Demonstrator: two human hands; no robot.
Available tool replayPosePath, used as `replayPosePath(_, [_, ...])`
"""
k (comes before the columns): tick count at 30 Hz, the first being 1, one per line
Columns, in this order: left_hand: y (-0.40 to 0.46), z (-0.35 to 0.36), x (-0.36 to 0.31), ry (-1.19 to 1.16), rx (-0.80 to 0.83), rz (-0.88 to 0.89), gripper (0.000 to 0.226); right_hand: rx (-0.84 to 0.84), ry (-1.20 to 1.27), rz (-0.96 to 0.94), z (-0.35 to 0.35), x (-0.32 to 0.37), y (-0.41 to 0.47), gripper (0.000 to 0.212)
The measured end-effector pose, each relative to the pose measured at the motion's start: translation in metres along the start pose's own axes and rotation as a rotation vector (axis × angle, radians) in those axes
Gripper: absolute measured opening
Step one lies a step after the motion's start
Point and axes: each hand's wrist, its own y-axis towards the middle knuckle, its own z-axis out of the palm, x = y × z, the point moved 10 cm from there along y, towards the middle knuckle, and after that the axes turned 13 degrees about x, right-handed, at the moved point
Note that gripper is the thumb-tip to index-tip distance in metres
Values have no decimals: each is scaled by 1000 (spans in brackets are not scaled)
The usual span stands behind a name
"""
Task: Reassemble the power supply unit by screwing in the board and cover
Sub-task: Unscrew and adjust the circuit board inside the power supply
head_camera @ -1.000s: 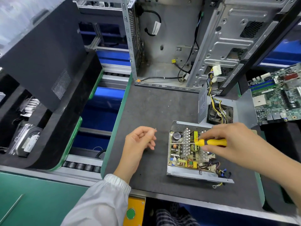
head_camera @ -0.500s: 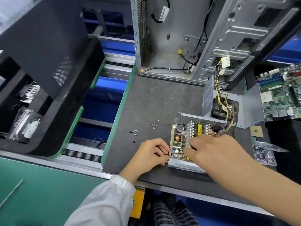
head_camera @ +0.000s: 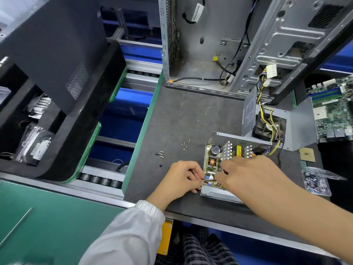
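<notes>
Silver, open-topped metal power supply tray point(head_camera: 219, 194) with its green circuit board point(head_camera: 214, 159) sits on the dark bench point(head_camera: 181, 115). At the tray's near-left corner the left hand point(head_camera: 181, 180) pinches what looks like a small screw at the screwdriver's thin shaft point(head_camera: 209, 181); the right hand point(head_camera: 254, 180) curls round the hidden handle. Board-fastening seems underway. Next: seat the tip squarely, then turn. Loose silver screws point(head_camera: 184, 144) lie left of the tray.

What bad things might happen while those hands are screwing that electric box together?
The screwdriver shaft lies low across the board, so a slip might scratch parts. The left hand pinches right at the tip and might get poked. The loose screws on the mat might roll away.
</notes>
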Motion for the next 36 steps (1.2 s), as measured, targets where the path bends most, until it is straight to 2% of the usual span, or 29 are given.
replayPosePath(6, [-1,0,-2,3,2,-9,22,113,-13,26,17,-2,4,40])
replayPosePath(12, [0,1,-5,16,4,-2,26,104,-21,8,20,-3,5,25])
replayPosePath(17, [-2,0,-4,-4,-1,1,24,323,-46,-11,31,1,6,36])
replayPosePath(20, [-3,0,-2,-14,-8,-5,23,430,-43,19,43,-3,5,33])
replayPosePath(27, [2,-1,-2,65,-28,-79,23,412,-73,31,46,-6,8,31])
replayPosePath(32, [4,-4,1,63,-40,-150,25,402,-85,78,47,-13,12,15])
replayPosePath(36, [6,-4,1,75,-22,-184,23,408,-60,92,43,-16,15,10])
